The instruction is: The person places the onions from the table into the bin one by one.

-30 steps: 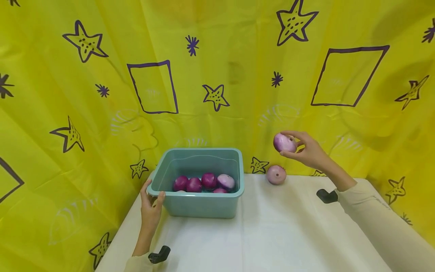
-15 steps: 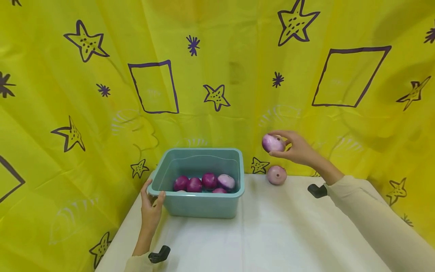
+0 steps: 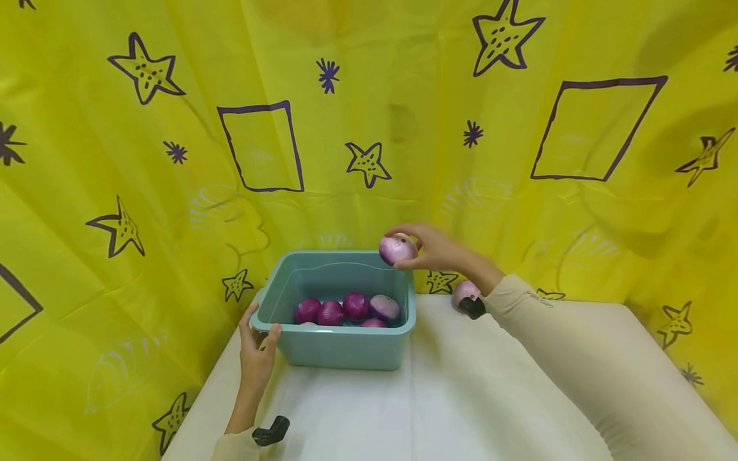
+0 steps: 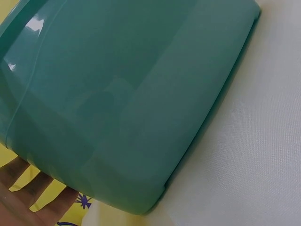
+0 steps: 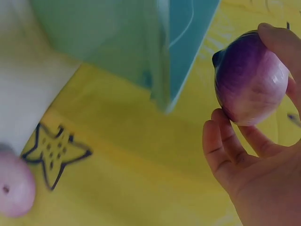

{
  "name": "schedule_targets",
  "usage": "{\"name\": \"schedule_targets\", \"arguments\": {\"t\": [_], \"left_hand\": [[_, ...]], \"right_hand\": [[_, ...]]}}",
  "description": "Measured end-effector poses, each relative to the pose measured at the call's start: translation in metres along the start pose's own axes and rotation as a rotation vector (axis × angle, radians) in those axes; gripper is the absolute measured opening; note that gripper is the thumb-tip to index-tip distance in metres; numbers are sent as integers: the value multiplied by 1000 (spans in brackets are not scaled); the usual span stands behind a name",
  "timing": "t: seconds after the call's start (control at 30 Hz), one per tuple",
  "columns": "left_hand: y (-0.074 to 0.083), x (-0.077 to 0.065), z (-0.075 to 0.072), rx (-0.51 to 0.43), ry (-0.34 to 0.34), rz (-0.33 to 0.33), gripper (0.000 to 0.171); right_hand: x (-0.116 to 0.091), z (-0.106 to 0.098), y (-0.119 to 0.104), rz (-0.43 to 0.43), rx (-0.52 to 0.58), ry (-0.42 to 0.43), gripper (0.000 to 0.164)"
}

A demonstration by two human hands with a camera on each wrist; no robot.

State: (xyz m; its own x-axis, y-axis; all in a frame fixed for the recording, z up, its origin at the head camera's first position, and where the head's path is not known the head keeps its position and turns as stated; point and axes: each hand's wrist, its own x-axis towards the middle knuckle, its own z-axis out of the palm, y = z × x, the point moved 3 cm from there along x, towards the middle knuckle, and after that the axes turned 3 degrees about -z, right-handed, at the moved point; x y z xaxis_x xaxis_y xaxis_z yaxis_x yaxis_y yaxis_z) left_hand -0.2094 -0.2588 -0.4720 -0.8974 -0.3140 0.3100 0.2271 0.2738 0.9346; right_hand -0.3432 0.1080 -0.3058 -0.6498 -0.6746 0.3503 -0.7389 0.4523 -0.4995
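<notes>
My right hand (image 3: 436,248) holds a purple-and-white onion (image 3: 395,250) between thumb and fingers, above the right back corner of a teal plastic bin (image 3: 346,349). The right wrist view shows this onion (image 5: 254,80) with its dark tip facing away from the palm. Inside the bin lie several onions, among them a dark purple onion (image 3: 330,314) and a paler onion (image 3: 384,308). My left hand (image 3: 256,358) grips the bin's front left corner, thumb at the front rim and fingers along the left side. Those fingers (image 4: 40,190) also show in the left wrist view.
Another pale onion (image 3: 463,292) sits on the white table (image 3: 461,384) to the right of the bin, partly hidden by the right wrist's black camera mount (image 3: 474,308). A yellow patterned curtain (image 3: 415,115) hangs behind and along the sides of the table.
My right hand has carried the onion leftward from above the loose onion to over the bin's right edge. The left hand and the bin have stayed in place.
</notes>
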Motion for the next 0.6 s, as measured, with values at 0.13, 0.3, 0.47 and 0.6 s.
{"name": "schedule_targets", "arguments": {"t": [0.13, 0.3, 0.47, 0.6], "left_hand": [[-2, 1, 0, -7, -7, -3, 70], [-2, 0, 0, -30, -6, -2, 71], [-2, 1, 0, -23, -3, 3, 71], [-3, 2, -1, -19, 4, 6, 70]], "right_hand": [[22, 20, -10, -31, -8, -56, 61], [43, 40, -18, -65, -5, -103, 62], [56, 55, -23, -75, -3, -129, 62], [63, 64, -25, -86, 13, -153, 61]]}}
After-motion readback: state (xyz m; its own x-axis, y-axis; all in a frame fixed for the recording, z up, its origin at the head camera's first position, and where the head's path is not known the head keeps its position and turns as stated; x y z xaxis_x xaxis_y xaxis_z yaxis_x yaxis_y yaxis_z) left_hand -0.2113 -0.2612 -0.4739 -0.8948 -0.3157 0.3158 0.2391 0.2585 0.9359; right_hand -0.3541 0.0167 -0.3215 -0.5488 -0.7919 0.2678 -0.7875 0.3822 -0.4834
